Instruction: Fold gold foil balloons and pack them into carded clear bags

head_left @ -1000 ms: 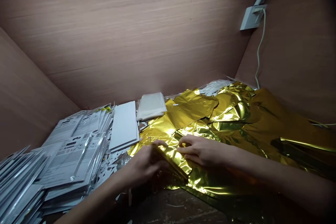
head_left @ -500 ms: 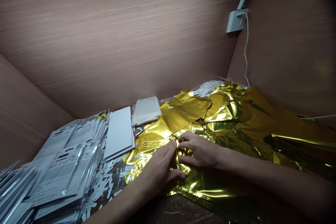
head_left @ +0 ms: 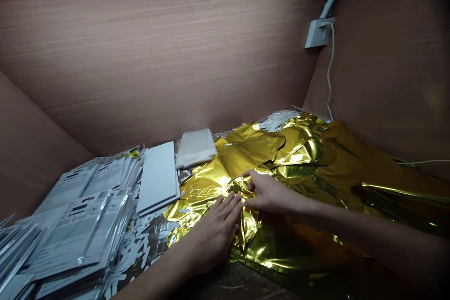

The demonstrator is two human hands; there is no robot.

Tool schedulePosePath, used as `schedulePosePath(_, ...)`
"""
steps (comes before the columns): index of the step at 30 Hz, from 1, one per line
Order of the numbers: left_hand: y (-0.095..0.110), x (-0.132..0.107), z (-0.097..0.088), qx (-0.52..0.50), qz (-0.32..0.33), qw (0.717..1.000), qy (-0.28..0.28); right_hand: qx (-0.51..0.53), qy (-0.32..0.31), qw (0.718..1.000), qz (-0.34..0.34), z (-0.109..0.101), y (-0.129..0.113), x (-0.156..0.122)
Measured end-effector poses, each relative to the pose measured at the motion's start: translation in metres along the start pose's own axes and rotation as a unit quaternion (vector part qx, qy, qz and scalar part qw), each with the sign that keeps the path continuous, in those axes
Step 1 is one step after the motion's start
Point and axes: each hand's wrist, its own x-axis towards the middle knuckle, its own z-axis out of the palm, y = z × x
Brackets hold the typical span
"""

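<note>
Shiny gold foil pieces (head_left: 242,147) with rounded outlines, like flat uninflated foil balloons, lie spread and overlapping over the worktop. My left hand (head_left: 218,234) rests palm down on a creased piece, its fingers stretched out side by side. Just right of it, my right hand (head_left: 267,192) touches the same foil, with its index finger and thumb apart and its other fingers curled. Between and below the hands the crumpled foil (head_left: 249,225) catches the light. The undersides of both hands are hidden.
At left lie stacks of printed cards in clear sleeves (head_left: 87,225) and small white strips (head_left: 135,246). White boards (head_left: 158,173) and clear bags (head_left: 196,146) lie at the back. Wooden panels (head_left: 158,56) enclose the worktop; a socket (head_left: 316,33) with a cord hangs in the right corner.
My left hand has flattened out on the foil, its thumb no longer stretched to the right. My right hand has shifted slightly up and right, its fingers more curled.
</note>
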Motion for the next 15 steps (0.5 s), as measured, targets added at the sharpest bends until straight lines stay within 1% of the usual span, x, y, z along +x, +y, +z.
schedulePosePath(1,0.001,-0.001,-0.001,0.000,0.001,1.000,0.008,0.006,-0.015,0.999,0.031,-0.002,-0.002,0.002)
schedulePosePath(2,0.002,-0.001,-0.002,-0.002,-0.002,1.000,0.019,0.008,-0.027,0.999,0.046,-0.003,-0.004,0.005)
schedulePosePath(5,0.007,-0.003,-0.007,-0.001,-0.024,0.999,0.043,0.009,-0.043,0.998,0.042,-0.001,-0.006,0.012)
schedulePosePath(8,0.009,-0.004,-0.009,-0.002,-0.022,0.999,0.043,0.010,-0.028,0.999,0.039,0.007,-0.004,0.017)
schedulePosePath(11,0.009,-0.005,-0.005,-0.015,-0.009,0.998,0.054,0.000,-0.004,0.999,0.044,0.013,-0.003,0.018)
schedulePosePath(13,0.009,-0.007,0.001,-0.017,-0.013,0.997,0.077,-0.009,0.013,0.999,0.047,0.015,-0.007,0.017)
schedulePosePath(15,0.010,-0.009,0.007,0.001,-0.036,0.993,0.109,-0.047,0.035,0.998,0.033,0.018,-0.018,0.014)
